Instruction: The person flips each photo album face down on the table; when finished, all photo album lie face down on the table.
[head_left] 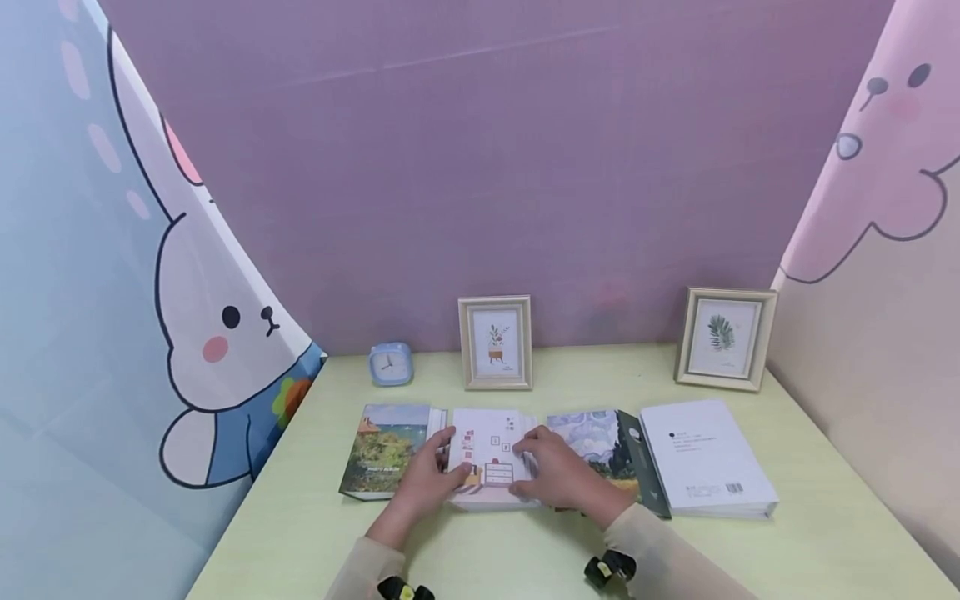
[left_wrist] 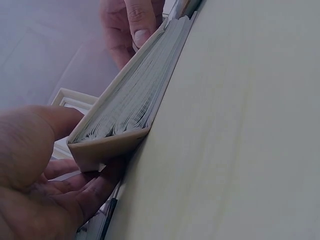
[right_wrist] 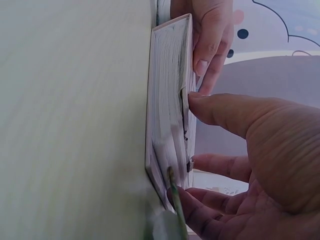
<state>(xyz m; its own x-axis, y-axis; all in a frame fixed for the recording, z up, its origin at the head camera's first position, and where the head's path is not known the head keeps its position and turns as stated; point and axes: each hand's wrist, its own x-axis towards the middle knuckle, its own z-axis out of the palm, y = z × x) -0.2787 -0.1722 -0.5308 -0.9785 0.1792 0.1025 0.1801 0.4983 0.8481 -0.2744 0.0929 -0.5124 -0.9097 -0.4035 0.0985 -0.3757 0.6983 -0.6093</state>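
L hand (head_left: pixel 427 482) grips the white photo album (head_left: pixel 491 454) at its left edge, thumb on top of the cover, fingers curled under the near corner (left wrist view: fingers (left_wrist: pixel 95 187) under the corner, thumb above). R hand (head_left: pixel 558 477) clamps the album's right edge, thumb pressing into the page block, fingers wrapped beneath (right wrist view: thumb (right_wrist: pixel 220 112) on the page edges). Both hands closed on the album, neither spread.

Album lies flat on the pale green table (head_left: pixel 525 550), roughly mid-table, touching or nearly touching neighbours on both sides.

Doing it well, judged: grip is on both short edges, so keep the thumbs flat on the cover so pages don't fan; lift level, near edge first, since fingers already sit under it.

Outward: landscape-cover album (head_left: pixel 384 450) just beside at 9 o'clock; painted-cover album (head_left: pixel 596 442) just beside at 3 o'clock, partly under the R hand; white closed album (head_left: pixel 705 458) further at 3. At 12 o'clock a framed plant print (head_left: pixel 495 342), at 11 a blue clock (head_left: pixel 390 364), at 2 a framed leaf print (head_left: pixel 723 337), all near the purple back wall.

Room: sides tight, little slack for sliding. Open table at 6 o'clock toward the person; strip at 12 before the frames. Table's near edge is out of view.
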